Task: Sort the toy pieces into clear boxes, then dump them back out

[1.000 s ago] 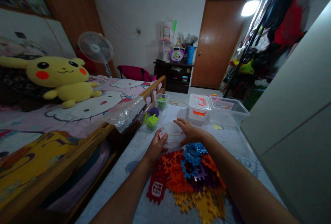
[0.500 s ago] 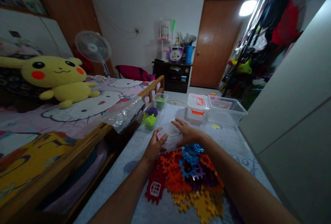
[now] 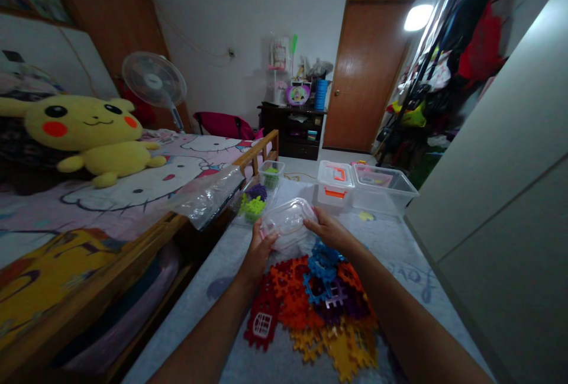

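Note:
A clear plastic container [image 3: 289, 218] with rounded corners is held tilted above the table, between both hands. My left hand [image 3: 258, 249] grips its left end, the thumb over the near edge. On the opposite side my right hand [image 3: 327, 229] has its fingers closed on the right end. Just below lie interlocking toy pieces: red ones [image 3: 262, 316], orange ones [image 3: 295, 292], blue ones [image 3: 323, 268], purple ones [image 3: 350, 301] and yellow ones [image 3: 346, 348]. Whether the container is lidded I cannot tell.
Beyond my left hand are lime green pieces [image 3: 252, 207], purple pieces [image 3: 257, 192] and a small clear tub [image 3: 271, 174] with green pieces. A lidded box with orange latches [image 3: 336, 183] and a large clear bin [image 3: 386, 192] stand at the back right. A wooden bed rail [image 3: 177, 230] borders the left.
The container has been raised and tilted. My right hand has moved from over its top to grip its right end. My left hand stays on its left end.

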`<action>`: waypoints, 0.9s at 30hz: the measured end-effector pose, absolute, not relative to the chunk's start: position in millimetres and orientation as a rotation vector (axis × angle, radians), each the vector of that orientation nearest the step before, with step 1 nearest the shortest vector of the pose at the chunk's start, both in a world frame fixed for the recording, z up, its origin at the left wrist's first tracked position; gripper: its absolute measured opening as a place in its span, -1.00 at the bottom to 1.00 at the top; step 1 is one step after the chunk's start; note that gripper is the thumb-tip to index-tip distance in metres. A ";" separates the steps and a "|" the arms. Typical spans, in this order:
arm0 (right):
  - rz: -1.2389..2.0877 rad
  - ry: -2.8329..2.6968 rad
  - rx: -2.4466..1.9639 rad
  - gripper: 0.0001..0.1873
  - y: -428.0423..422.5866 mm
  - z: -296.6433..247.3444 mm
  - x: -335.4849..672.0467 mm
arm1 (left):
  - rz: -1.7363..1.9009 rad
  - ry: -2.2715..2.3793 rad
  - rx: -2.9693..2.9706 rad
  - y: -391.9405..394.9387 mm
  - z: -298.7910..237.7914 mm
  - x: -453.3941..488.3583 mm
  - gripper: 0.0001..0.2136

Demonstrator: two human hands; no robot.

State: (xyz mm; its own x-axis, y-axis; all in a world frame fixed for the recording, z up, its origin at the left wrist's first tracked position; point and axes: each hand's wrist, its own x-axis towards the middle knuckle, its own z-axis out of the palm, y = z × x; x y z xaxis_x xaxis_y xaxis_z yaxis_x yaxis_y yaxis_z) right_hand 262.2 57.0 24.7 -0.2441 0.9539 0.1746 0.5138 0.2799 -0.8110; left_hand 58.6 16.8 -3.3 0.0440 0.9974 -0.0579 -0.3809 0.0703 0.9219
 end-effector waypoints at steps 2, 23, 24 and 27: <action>0.749 -1.886 -1.382 -0.60 53.9 25.2 258.1 | 1.290 0.932 0.896 15.9 -3.3 59.0 -0.35; 0.594 -1.772 -1.460 -0.31 26.5 54.5 283.4 | 1.327 0.967 0.735 12.8 0.4 62.9 -0.55; 0.572 -1.720 -1.471 -0.31 20.2 57.5 298.2 | 1.335 0.966 0.701 13.6 2.5 63.6 -0.60; 0.527 -1.609 -1.541 -0.38 -4.3 56.8 349.1 | 1.329 0.987 0.571 17.8 14.4 66.8 -0.73</action>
State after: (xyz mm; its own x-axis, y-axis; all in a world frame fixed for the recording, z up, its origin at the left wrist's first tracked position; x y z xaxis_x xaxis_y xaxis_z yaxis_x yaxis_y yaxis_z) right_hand 349.1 -4.3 56.8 0.0928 0.9579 0.2717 0.6114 0.1606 -0.7748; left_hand 66.8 17.8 14.4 -0.0536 0.9635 -0.2623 -0.5298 0.1952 0.8254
